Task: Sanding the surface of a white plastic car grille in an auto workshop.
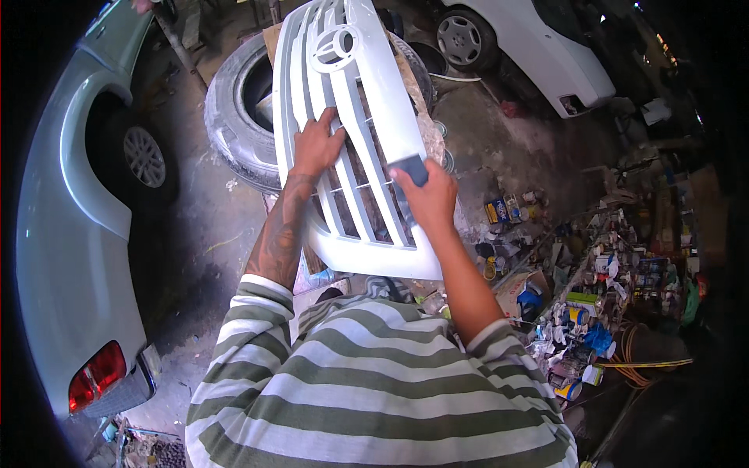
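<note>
A white car grille (398,117) with long slats and a round emblem (335,48) at its far end lies in front of me, propped over a dusty tyre (230,144). My left hand (317,147) rests on the slats left of the middle, its fingers bent over one of them. At the grille's right border, my right hand (431,195) grips a dark grey piece of sandpaper (411,167) between thumb and fingers and presses it on the white surface. The fingers beneath the sheet are partly hidden.
To the left stands a silver car (78,257), and a white car (523,47) is at the far right. Cans, rags and paper make a cluttered heap (593,312) on the right, beside a coiled orange hose (633,359). A pole (181,47) leans at the far left.
</note>
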{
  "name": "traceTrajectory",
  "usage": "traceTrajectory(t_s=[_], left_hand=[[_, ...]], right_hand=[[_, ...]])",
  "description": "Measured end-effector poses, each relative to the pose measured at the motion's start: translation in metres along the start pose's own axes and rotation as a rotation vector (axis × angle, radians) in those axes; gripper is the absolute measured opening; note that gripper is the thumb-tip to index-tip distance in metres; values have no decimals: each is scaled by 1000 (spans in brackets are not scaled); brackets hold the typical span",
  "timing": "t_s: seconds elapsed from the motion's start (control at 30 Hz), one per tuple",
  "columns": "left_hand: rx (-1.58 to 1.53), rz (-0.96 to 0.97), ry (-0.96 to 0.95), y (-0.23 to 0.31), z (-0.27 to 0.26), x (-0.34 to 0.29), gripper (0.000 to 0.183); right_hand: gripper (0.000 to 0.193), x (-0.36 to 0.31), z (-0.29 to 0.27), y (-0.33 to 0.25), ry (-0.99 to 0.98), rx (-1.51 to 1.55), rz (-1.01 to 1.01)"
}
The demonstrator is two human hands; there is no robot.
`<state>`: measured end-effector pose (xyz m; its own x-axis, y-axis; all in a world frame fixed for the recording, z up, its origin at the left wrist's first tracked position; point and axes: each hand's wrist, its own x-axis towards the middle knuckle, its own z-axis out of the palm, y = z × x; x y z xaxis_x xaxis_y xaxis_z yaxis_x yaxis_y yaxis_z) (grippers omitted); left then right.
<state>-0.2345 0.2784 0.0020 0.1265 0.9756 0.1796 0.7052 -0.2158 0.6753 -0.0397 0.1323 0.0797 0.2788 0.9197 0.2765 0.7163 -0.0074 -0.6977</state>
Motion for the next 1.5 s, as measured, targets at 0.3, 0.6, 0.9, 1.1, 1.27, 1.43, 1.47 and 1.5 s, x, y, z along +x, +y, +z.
traceTrajectory(t_s=[0.3,0.6,0.9,1.1,1.27,1.43,1.47,1.5], left_hand=[[-39,11,-28,6,-1,-1,52],[-15,29,12,8,3,2,52],[-23,39,14,11,-2,0,51],[-2,40,30,6,2,-5,52],[-8,27,20,6,2,-1,52],[-24,16,5,9,-2,-6,52],[-33,33,12,11,-3,-2,53],[-35,39,12,14,-1,-1,53]], right_hand=[[38,35,8,-21,-30,-60,33],[37,52,16,-14,34,25,-15],[36,60,17,-13,-8,-3,-15],[33,53,13,-12,-50,31,36],[34,56,19,-12,-45,17,36],[34,50,24,-9,-20,-80,-40],[35,65,27,-14,20,-47,-52],[36,73,27,-16,61,-15,-63]])
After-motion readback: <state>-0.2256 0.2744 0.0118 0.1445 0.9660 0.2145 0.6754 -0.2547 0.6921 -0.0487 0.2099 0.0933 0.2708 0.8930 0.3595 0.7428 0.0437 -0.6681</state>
